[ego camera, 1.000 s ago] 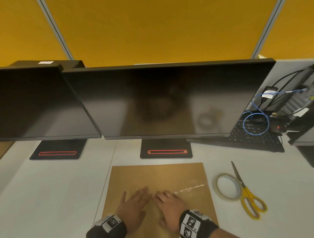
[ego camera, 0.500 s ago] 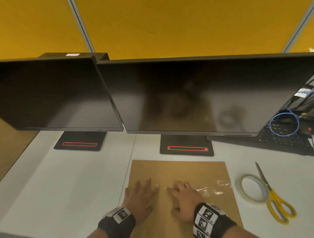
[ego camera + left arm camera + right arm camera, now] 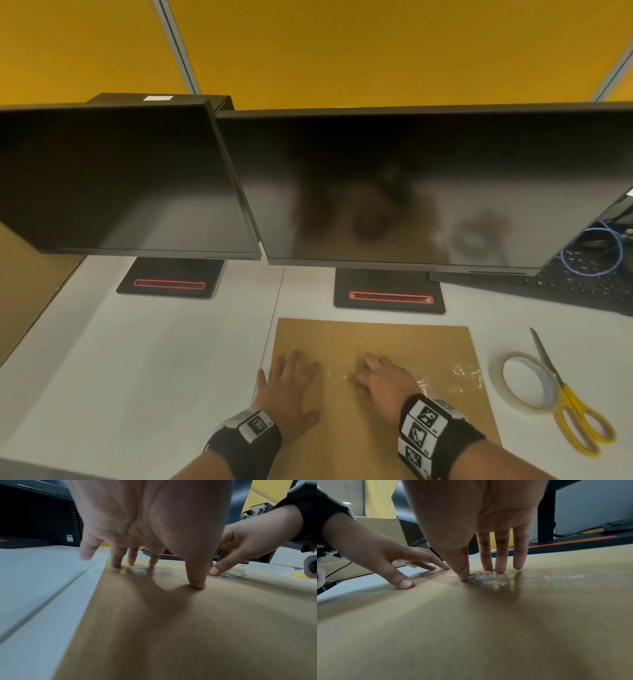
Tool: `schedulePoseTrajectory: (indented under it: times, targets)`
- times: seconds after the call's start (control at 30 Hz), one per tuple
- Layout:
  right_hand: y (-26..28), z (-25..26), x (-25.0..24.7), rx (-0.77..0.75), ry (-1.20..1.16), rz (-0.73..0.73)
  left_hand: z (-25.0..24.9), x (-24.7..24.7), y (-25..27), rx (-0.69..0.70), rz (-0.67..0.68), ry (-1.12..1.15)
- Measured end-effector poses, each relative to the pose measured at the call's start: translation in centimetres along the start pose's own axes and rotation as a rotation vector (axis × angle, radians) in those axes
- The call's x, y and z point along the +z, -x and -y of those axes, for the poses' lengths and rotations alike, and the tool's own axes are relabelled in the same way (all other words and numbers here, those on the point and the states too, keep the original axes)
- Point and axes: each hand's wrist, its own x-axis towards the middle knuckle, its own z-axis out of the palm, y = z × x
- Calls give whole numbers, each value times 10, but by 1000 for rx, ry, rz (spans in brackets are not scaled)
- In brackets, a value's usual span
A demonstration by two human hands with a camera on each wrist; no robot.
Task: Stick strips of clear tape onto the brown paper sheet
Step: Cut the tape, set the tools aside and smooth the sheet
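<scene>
The brown paper sheet (image 3: 376,339) lies flat on the white desk. A strip of clear tape (image 3: 459,377) runs across it from left to right, crinkled and shiny at its right end. My left hand (image 3: 294,370) lies flat near the sheet's left edge, its straight fingertips (image 3: 116,563) pressing the tape's (image 3: 145,570) left end. My right hand (image 3: 373,373) presses mid-strip with straight fingers (image 3: 500,568), the wrinkled tape (image 3: 539,577) stretching to its right. Neither hand holds anything.
A roll of tape (image 3: 524,383) and yellow-handled scissors (image 3: 575,414) lie right of the sheet. Two dark monitors (image 3: 411,192) on black stands (image 3: 387,291) stand behind it, with a keyboard (image 3: 582,287) and blue cable at far right. A cardboard box (image 3: 24,281) is at left.
My left hand has slid left along the tape, away from my right hand, which stays pressing mid-strip. The head view has turned left.
</scene>
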Motion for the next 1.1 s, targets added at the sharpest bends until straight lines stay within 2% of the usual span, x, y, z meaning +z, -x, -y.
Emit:
schedulePoseTrajectory:
  times: [0.1, 0.5, 0.87, 1.1]
  targets:
    - [-6, 3, -5, -17, 44, 19, 5, 0, -2, -51, -22, 47]
    - [-13, 21, -18, -56, 169, 201, 3, -9, 1, -48, 16, -63]
    - [-11, 26, -2, -92, 190, 128, 2, -8, 1, -56, 14, -13]
    - [-20, 28, -3, -86, 187, 135, 0, -14, -2, -42, 1, -59]
